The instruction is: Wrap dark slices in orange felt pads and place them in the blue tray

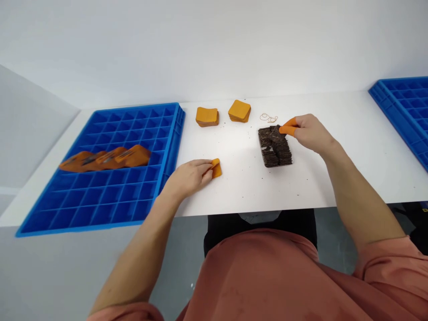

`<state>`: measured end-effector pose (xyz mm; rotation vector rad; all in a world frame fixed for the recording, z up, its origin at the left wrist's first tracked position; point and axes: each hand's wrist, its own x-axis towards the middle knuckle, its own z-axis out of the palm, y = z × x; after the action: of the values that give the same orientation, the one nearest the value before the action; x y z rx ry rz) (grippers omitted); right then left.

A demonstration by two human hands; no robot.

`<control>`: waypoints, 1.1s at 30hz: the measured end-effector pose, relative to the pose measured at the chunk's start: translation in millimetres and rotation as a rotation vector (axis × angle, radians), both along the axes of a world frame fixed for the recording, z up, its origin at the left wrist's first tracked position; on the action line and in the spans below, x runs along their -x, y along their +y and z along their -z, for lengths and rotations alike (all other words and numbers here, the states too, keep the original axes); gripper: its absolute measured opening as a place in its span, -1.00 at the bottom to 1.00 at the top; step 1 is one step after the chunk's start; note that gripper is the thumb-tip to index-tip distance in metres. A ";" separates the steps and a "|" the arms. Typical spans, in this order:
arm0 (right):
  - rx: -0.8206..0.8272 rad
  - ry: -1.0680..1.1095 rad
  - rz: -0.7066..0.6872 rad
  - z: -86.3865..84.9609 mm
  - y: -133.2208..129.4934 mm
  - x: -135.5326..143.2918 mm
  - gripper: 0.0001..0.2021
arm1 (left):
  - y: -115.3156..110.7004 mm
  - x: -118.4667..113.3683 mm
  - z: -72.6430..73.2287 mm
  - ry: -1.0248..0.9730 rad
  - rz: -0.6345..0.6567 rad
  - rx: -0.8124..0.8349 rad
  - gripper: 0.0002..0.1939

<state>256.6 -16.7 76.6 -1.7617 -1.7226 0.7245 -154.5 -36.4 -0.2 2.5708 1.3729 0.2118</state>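
My left hand (191,178) rests on the white table and pinches a small orange-yellow pouch (216,168); whether the pouch is open is hard to see. Orange finger covers are on the thumb and forefinger of my right hand (306,130). Between those fingertips is a thin dark brown square piece (277,135), tilted over a block of similar dark brown slabs (278,154) packed in rows. Two stacks of flat orange-yellow pouches, a left stack (207,116) and a right stack (240,110), lie farther back on the table.
A blue compartment tray (132,214) stands at the left, with several orange pouches (133,156) lying in a row across it. Another blue tray (384,104) is at the far right. A thin loose string (268,118) lies behind the slabs, and dark crumbs dot the table (234,196).
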 end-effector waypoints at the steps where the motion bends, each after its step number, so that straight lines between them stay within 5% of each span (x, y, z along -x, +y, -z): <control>1: 0.019 0.070 0.043 0.0 -1.7 -3.4 -0.87 | 0.2 1.3 2.3 0.006 0.005 -0.028 -0.45; 8: 0.235 0.243 0.300 10.5 -0.3 -21.2 -0.78 | -4.6 10.4 12.5 0.041 -0.027 -0.153 -0.47; 13: 0.316 0.347 0.312 35.7 10.3 -36.4 -0.65 | -11.5 18.4 15.6 0.041 -0.113 -0.139 -0.60; 19: 0.213 0.546 0.272 44.2 7.8 -42.1 -0.66 | -14.5 19.3 -4.5 -0.255 -0.282 -0.226 -0.70; 25: -0.091 0.701 0.137 22.7 -8.4 -16.0 -0.66 | -7.4 -35.1 -32.2 -0.733 -0.243 -0.037 -0.80; 33: -0.577 0.463 -0.246 -14.0 -50.5 44.5 -0.92 | 24.3 -108.0 -19.8 -1.041 -0.156 0.153 -0.68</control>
<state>212.0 -67.1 90.6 -0.9213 -1.6174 0.5932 -46.5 -12.1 19.6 1.7211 1.0658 1.1983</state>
